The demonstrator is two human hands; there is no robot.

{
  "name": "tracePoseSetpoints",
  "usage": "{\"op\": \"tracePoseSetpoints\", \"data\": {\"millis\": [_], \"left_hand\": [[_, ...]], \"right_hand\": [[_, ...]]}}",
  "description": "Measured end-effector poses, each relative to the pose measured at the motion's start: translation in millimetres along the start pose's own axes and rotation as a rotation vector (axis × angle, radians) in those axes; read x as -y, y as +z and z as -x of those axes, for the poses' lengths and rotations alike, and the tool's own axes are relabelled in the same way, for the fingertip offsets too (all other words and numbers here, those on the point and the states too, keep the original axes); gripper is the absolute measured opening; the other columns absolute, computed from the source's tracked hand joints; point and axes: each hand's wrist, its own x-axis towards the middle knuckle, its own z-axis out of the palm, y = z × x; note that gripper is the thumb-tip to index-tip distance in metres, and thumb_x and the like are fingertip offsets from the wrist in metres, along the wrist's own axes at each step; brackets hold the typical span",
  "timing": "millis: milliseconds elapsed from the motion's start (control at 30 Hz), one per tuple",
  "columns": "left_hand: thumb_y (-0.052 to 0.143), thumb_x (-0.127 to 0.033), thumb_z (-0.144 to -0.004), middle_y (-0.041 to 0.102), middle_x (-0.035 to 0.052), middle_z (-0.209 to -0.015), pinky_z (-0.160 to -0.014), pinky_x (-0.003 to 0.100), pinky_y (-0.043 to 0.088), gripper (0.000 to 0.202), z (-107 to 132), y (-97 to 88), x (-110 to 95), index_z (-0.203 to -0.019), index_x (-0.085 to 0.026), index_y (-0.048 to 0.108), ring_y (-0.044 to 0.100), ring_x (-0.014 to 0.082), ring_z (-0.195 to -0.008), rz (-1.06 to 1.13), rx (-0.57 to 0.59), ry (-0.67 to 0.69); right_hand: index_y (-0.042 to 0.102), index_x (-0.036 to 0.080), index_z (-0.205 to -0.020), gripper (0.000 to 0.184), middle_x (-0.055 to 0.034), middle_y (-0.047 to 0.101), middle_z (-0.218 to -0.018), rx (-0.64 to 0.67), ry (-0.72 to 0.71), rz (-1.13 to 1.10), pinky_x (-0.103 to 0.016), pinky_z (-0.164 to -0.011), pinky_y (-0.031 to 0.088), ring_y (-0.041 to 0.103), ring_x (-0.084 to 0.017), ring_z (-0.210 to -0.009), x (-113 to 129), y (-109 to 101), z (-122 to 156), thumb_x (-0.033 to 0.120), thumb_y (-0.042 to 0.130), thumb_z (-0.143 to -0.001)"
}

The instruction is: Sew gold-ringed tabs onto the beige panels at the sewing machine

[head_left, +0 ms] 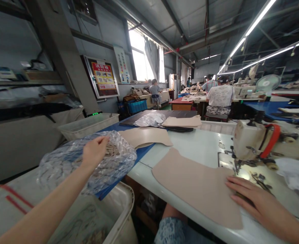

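Observation:
My left hand (96, 150) is over a clear plastic bag (60, 164) that holds a heap of small beige pieces (112, 149). Its fingers are pinched together, and what they hold, if anything, is hidden. A large beige cut panel (195, 184) lies flat on the pale sewing table (200, 142). My right hand (251, 196) rests at the panel's right edge, fingers stretched out, fingertips touching it. Just beyond that hand stands the sewing machine (250, 139), its needle area near the panel's upper right corner.
More beige panels (146, 135) are stacked behind, with another stack (182, 121) beside a crumpled plastic bag (151, 119). A white bin (124, 203) stands below left, another bin (88, 125) farther back. White cloth (295, 176) lies right of the machine. Co-workers (219, 98) sit in the background.

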Motion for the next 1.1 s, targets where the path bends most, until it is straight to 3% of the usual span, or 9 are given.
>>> {"op": "tracePoseSetpoints", "data": {"millis": [67, 133, 333, 467, 600, 733, 867, 967, 1100], "left_hand": [[0.038, -0.04, -0.087, 0.069, 0.0103, -0.095, -0.084, 0.04, 0.048, 0.042, 19, 5.4, -25, -0.099, -0.012, 0.066, 0.063, 0.0286, -0.091, 0.05, -0.084, 0.054], [0.039, -0.04, -0.086, 0.071, 0.0068, -0.092, -0.084, 0.035, 0.049, 0.039, 41, 23.4, -53, -0.101, -0.016, 0.066, 0.065, 0.0244, -0.088, 0.144, -0.071, 0.271], [0.033, -0.028, -0.09, 0.07, 0.0015, -0.104, -0.081, 0.024, 0.051, 0.037, 111, 119.7, -151, -0.11, -0.022, 0.064, 0.065, 0.015, -0.091, 0.45, 0.31, 1.155], [0.028, -0.013, -0.089, 0.07, 0.0023, -0.101, -0.079, 0.026, 0.053, 0.041, 139, 166.4, -209, -0.115, -0.021, 0.06, 0.066, 0.0148, -0.087, 0.511, 0.262, 1.425], [0.031, -0.013, -0.091, 0.069, 0.0044, -0.103, -0.082, 0.029, 0.052, 0.038, 148, 186.3, -237, -0.118, -0.02, 0.057, 0.064, 0.0166, -0.088, 0.525, 0.181, 1.59], [0.033, -0.024, -0.094, 0.07, 0.0034, -0.099, -0.081, 0.027, 0.052, 0.033, 152, 192.1, -244, -0.113, -0.022, 0.06, 0.065, 0.0158, -0.086, 0.637, 0.157, 1.607], [0.039, -0.037, -0.092, 0.071, 0.0017, -0.093, -0.08, 0.021, 0.052, 0.032, 154, 189.5, -247, -0.097, -0.024, 0.067, 0.066, 0.0149, -0.085, 0.75, 0.435, 1.372], [0.044, -0.042, -0.087, 0.072, -0.0005, -0.087, -0.075, 0.019, 0.052, 0.031, 151, 189.6, -249, -0.086, -0.025, 0.069, 0.066, 0.0157, -0.08, 0.769, 0.703, 1.156], [0.047, -0.048, -0.081, 0.071, 0.0002, -0.078, -0.07, 0.023, 0.051, 0.034, 141, 195.9, -250, -0.085, -0.024, 0.07, 0.065, 0.0193, -0.076, 0.711, 0.92, 0.9]], "right_hand": [[0.06, 0.022, -0.122, 0.041, -0.0081, 0.054, -0.13, 0.029, 0.005, -0.038, -0.047, -0.102, 0.041, 0.05, -0.027, -0.12, 7, -6, -4, 0.043, 0.044, -0.09], [0.058, 0.02, -0.124, 0.041, -0.0099, 0.051, -0.133, 0.055, 0.011, -0.074, -0.046, -0.103, 0.039, 0.048, -0.027, -0.122, 14, -12, -8, 0.04, 0.045, -0.091], [0.058, 0.017, -0.123, 0.038, -0.0138, 0.052, -0.132, 0.005, -0.017, -0.165, -0.041, -0.104, 0.036, 0.046, -0.025, -0.123, 22, -23, -17, 0.032, 0.051, -0.089], [0.06, 0.017, -0.12, 0.036, -0.0113, 0.064, -0.117, -0.199, 0.116, -0.345, -0.037, -0.097, 0.042, 0.057, -0.022, -0.108, 19, -23, -15, 0.034, 0.051, -0.089], [0.067, 0.019, -0.1, 0.031, -0.0036, 0.07, -0.089, -0.263, 0.341, -0.862, -0.03, -0.078, 0.05, 0.064, -0.017, -0.082, 13, -13, -18, 0.044, 0.056, -0.084], [0.065, 0.016, -0.078, 0.039, 0.0009, 0.064, -0.067, -0.286, 0.463, -1.259, -0.03, -0.069, 0.051, 0.061, -0.012, -0.062, 4, -3, -26, 0.052, 0.072, -0.065], [0.065, 0.016, -0.072, 0.04, 0.0016, 0.063, -0.063, -0.335, 0.491, -1.303, -0.028, -0.066, 0.051, 0.059, -0.011, -0.058, 1, 1, -31, 0.052, 0.075, -0.06], [0.068, 0.017, -0.076, 0.034, 0.001, 0.064, -0.065, -0.337, 0.478, -1.224, -0.028, -0.067, 0.051, 0.061, -0.012, -0.061, 7, -5, -30, 0.05, 0.07, -0.068], [0.071, 0.019, -0.087, 0.021, -0.0031, 0.07, -0.081, -0.357, 0.399, -0.738, -0.026, -0.075, 0.049, 0.064, -0.015, -0.077, 9, -37, -12, 0.034, 0.057, -0.084]]}}
